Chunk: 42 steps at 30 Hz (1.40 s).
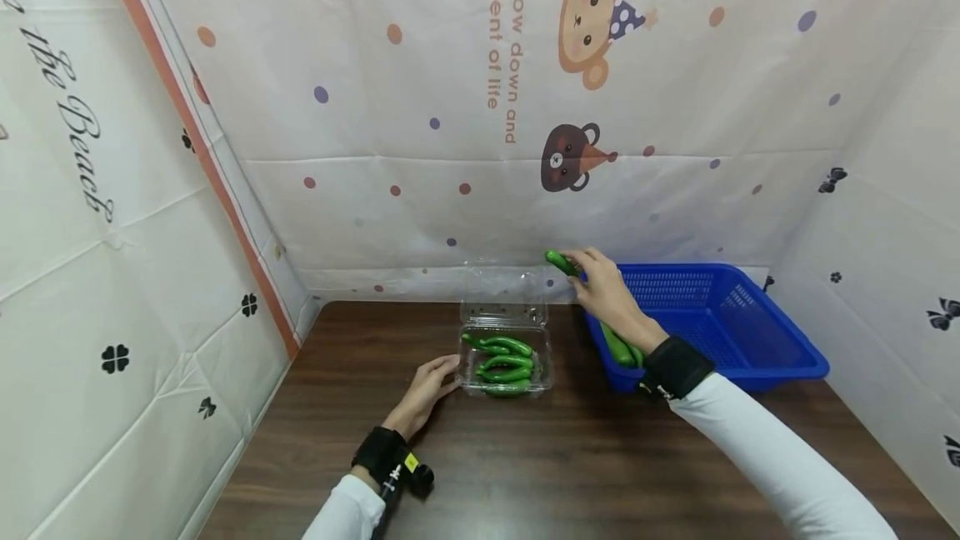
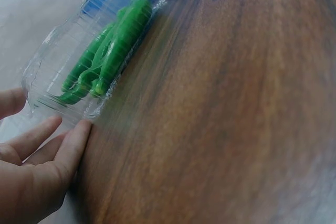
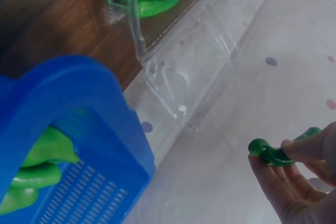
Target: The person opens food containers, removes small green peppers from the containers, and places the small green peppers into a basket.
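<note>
A clear plastic clamshell box (image 1: 543, 357) stands on the table with its lid (image 1: 504, 290) raised at the back. Several green chili peppers (image 1: 506, 362) lie side by side inside it. My left hand (image 1: 426, 390) touches the box's left side with its fingertips, the fingers fairly straight. Above the left rim of the blue basket (image 1: 780, 332), my right hand (image 1: 606, 288) pinches one green chili pepper (image 3: 275, 155) between thumb and fingers. More green peppers (image 3: 42, 169) sit in the basket's left end, partly hidden by my right wrist in the head view.
The brown wooden table (image 1: 510, 473) meets a printed white cloth (image 1: 420, 107) at the back, and similar cloth hangs at both sides. Black straps (image 1: 678, 367) circle both wrists.
</note>
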{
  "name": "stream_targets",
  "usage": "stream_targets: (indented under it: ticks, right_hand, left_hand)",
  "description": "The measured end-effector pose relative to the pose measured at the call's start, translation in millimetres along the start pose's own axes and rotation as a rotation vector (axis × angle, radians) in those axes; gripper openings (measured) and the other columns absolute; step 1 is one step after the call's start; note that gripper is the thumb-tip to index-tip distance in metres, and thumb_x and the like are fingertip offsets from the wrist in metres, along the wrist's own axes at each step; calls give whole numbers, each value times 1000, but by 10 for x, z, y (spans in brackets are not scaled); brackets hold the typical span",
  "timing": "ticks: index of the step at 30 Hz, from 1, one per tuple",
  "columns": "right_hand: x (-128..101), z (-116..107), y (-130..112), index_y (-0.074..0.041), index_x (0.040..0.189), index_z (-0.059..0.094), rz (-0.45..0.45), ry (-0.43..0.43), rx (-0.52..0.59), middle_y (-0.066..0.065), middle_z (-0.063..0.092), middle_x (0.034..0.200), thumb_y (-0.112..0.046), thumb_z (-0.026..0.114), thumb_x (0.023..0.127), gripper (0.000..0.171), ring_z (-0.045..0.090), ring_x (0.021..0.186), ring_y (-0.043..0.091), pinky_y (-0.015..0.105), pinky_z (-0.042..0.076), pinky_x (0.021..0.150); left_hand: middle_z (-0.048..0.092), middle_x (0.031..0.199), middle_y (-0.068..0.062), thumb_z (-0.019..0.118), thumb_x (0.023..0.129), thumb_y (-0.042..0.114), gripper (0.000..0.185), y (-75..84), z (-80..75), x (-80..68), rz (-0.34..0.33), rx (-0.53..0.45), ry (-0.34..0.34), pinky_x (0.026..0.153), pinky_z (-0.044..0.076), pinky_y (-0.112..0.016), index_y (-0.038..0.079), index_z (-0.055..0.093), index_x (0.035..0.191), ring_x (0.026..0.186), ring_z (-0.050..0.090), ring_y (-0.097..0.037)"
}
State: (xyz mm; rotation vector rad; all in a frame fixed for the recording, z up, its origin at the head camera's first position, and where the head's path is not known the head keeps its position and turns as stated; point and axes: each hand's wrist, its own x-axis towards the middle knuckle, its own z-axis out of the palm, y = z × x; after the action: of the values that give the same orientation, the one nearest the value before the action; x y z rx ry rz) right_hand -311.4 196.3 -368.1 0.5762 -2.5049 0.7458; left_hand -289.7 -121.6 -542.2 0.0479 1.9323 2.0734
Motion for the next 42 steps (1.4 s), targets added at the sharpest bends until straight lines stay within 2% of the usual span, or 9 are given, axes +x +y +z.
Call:
stream_targets:
  ticks: [7, 16, 30, 42]
  right_hand:
    - [9, -96, 47, 3, 135, 61, 17, -1, -20, 26, 63, 116, 8, 65, 94, 41, 64, 103, 40, 52, 60, 80]
    - [19, -203, 130, 4, 136, 60, 49, 9, -15, 26, 62, 116, 6, 65, 95, 41, 65, 103, 39, 52, 61, 80]
    - [-17, -277, 250, 4, 138, 59, 52, 33, -17, 27, 61, 116, 7, 65, 94, 44, 64, 104, 41, 53, 60, 79]
    - [-71, -339, 350, 4, 138, 58, 88, 38, -32, 28, 60, 118, 9, 65, 94, 45, 63, 104, 42, 54, 60, 79]
  left_hand:
    - [37, 157, -28, 52, 109, 27, 53, 6, -17, 26, -13, -11, 18, 120, 46, -50, -8, 45, 148, 148, 36, -43]
    - [37, 158, -28, 52, 109, 29, 55, -10, -10, 7, -16, -8, 9, 120, 46, -50, -8, 44, 149, 149, 35, -43]
    - [37, 158, -27, 52, 109, 29, 54, -6, -6, 3, -15, -7, 5, 120, 46, -50, -7, 45, 149, 149, 35, -43]
    - [36, 159, -28, 51, 109, 29, 54, -15, -7, -4, -9, -4, -3, 121, 45, -51, -7, 44, 150, 149, 34, -43]
